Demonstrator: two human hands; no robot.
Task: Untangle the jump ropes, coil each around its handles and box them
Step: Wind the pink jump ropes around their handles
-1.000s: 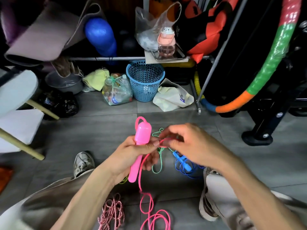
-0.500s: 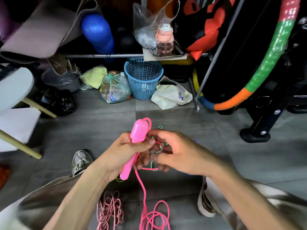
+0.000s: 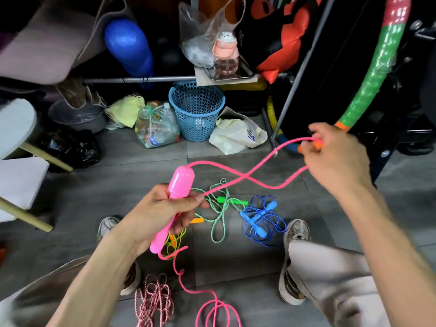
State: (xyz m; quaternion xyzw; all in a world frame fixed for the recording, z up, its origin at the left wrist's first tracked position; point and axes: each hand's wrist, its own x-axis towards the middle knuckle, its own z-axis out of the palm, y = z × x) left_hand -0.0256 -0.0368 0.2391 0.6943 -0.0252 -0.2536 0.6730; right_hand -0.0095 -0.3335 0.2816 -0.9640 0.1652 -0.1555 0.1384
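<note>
Pink jump rope: our left hand grips its pink handles upright as a winding core; our right hand, out to the right, pinches a drawn-out loop, probably for slack. Green rope and blue rope lie below, between both hands.

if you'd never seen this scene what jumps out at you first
The pink jump rope: the left hand grips its handle at centre, the right hand pulls a loop out to the right. Below them, green and blue ropes lie on the grey floor.
</note>
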